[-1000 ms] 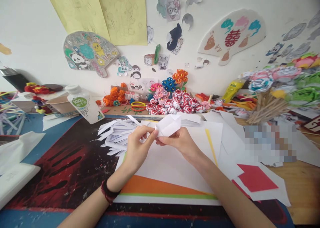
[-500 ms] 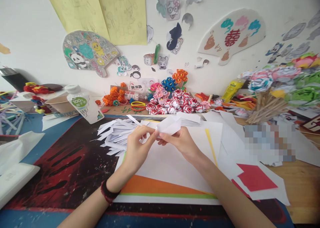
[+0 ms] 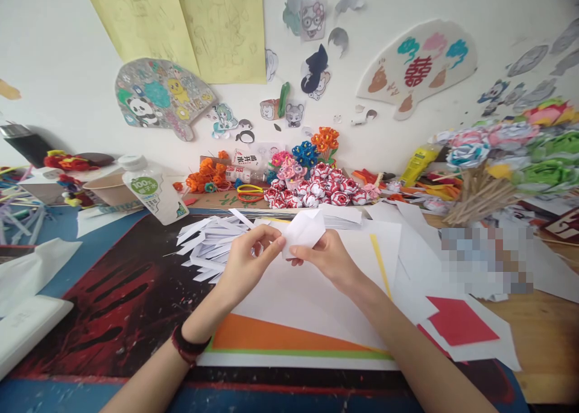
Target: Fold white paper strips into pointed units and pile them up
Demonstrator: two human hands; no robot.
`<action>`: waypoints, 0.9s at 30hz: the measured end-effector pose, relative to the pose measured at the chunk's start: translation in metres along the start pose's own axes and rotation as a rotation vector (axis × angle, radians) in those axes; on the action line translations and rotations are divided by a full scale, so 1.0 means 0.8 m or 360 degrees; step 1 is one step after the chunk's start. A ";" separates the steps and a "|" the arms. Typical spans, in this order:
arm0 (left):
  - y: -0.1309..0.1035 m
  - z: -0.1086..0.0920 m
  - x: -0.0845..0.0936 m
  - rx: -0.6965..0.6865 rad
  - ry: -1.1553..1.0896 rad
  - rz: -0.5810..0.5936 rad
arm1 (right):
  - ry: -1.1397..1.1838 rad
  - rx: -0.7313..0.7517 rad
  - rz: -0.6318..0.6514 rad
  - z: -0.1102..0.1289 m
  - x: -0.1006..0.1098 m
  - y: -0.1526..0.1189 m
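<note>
Between my two hands is a small piece of folded white paper [image 3: 306, 227], raised above a stack of paper sheets. My right hand [image 3: 326, 253] pinches its lower right part, thumb on the near face and fingers behind. On the left edge of the paper, my left hand [image 3: 253, 253] has its thumb and index finger pressed together. Under my hands lies a large white sheet [image 3: 312, 304], with an orange sheet [image 3: 271, 334] showing below it. Just left of my left hand is a pile of folded white paper strips [image 3: 210, 244].
Red-and-white paper flowers [image 3: 319, 187] and orange flowers [image 3: 205, 175] line the wall side. A white bottle [image 3: 151, 190] stands at the back left, a yellow bottle [image 3: 418, 166] at the back right. Red paper [image 3: 464, 321] lies right of the stack; a white box-like object [image 3: 31, 328] is at left.
The folded paper has turned in my fingers, and more of its face now shows toward me. My left hand has shifted slightly left and down along with its wrist.
</note>
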State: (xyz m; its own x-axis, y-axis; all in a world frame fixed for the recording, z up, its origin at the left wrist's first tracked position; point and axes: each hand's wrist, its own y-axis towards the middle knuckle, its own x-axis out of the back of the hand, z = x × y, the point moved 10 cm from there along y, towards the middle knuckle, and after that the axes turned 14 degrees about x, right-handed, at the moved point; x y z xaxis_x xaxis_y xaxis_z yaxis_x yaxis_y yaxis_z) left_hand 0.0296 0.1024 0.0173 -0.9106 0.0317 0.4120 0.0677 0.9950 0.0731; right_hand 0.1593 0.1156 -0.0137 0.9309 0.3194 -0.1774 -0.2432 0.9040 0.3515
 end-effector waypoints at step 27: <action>-0.011 -0.011 -0.017 -0.0062 -0.0022 0.0168 | -0.0091 0.0044 0.0071 0.008 -0.002 -0.001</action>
State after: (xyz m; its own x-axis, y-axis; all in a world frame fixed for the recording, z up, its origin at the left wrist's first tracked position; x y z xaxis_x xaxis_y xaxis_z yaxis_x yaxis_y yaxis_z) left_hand 0.0451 0.0921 0.0189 -0.9033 0.1376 0.4065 0.1790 0.9817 0.0655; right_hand 0.1600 0.1124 -0.0077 0.9334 0.3419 -0.1087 -0.2780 0.8808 0.3832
